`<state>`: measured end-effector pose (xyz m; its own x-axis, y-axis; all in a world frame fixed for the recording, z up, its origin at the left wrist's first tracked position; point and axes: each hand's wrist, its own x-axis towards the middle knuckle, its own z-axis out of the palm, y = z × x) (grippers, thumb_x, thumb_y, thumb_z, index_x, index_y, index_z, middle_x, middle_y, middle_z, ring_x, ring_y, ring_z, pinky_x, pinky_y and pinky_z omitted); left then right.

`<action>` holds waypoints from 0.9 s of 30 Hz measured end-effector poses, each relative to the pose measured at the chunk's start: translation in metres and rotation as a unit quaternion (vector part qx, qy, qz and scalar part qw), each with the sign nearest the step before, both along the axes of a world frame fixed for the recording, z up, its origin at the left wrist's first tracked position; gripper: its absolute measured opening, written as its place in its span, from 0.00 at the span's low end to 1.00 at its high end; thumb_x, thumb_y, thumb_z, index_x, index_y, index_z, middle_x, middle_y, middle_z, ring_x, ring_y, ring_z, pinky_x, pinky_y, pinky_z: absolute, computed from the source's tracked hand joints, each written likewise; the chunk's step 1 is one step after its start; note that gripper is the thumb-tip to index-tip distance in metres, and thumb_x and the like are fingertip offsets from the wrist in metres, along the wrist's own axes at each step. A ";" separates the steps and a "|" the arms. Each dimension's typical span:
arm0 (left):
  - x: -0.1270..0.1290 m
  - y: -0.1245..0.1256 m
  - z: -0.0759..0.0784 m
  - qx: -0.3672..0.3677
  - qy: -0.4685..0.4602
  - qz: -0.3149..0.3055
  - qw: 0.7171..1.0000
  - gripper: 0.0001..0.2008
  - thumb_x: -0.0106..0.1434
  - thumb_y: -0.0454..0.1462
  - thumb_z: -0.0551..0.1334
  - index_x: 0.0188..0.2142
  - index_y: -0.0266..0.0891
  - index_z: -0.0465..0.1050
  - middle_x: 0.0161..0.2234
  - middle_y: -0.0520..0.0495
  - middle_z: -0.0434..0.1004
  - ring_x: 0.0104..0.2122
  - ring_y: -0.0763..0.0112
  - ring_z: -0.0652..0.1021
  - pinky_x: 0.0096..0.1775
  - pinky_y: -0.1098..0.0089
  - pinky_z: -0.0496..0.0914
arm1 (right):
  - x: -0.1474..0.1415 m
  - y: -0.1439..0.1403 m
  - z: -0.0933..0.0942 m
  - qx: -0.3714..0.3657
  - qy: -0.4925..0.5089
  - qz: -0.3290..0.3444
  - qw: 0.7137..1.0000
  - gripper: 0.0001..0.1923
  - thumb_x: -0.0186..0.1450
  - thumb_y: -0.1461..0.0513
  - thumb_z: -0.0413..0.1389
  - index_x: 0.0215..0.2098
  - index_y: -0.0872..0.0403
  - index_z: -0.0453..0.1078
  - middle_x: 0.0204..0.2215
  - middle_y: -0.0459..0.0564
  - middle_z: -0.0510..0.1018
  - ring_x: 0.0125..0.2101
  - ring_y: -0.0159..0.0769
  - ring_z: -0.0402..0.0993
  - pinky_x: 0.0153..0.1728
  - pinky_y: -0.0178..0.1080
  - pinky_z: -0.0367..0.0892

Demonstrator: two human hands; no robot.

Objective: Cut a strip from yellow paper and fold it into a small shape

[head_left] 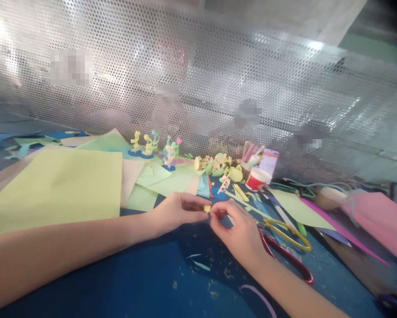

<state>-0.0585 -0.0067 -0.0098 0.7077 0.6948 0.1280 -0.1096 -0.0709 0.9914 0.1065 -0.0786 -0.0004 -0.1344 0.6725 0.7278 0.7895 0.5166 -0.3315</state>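
Above the blue tabletop (135, 274) my two hands meet at the fingertips. My left hand (175, 214) pinches a small yellow paper piece (207, 208) between thumb and fingers. My right hand (234, 227) is closed in a pinch right beside that piece; whether its fingertips grip the paper too is too small to tell. Scissors with one yellow handle loop (291, 234) and one red handle loop (286, 260) lie just right of my right hand, partly hidden behind it. Thin paper scraps (200, 265) lie below the hands.
A large yellow-green paper stack (69, 185) covers the left side. Small paper figures (147, 145) on blue bases stand behind my hands. A red-and-white cup (256, 180) and a phone (269, 162) stand at the back right. A perforated metal screen (125, 70) closes off the back.
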 end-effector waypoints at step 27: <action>0.000 0.000 0.003 0.023 -0.001 0.040 0.999 0.11 0.51 0.33 0.66 0.37 0.35 0.73 0.34 0.48 0.77 0.36 0.71 0.76 0.43 0.70 0.69 | 0.001 0.001 -0.001 -0.012 0.014 -0.012 1.000 0.04 0.58 0.68 0.55 0.30 0.54 0.68 0.24 0.43 0.71 0.27 0.29 0.69 0.32 0.32 0.64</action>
<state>-0.0586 -0.0068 -0.0072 0.6501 0.7422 0.1625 -0.1035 -0.1254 0.9867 0.1075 -0.0774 -0.0010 -0.0983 0.6927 0.7145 0.7913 0.4898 -0.3659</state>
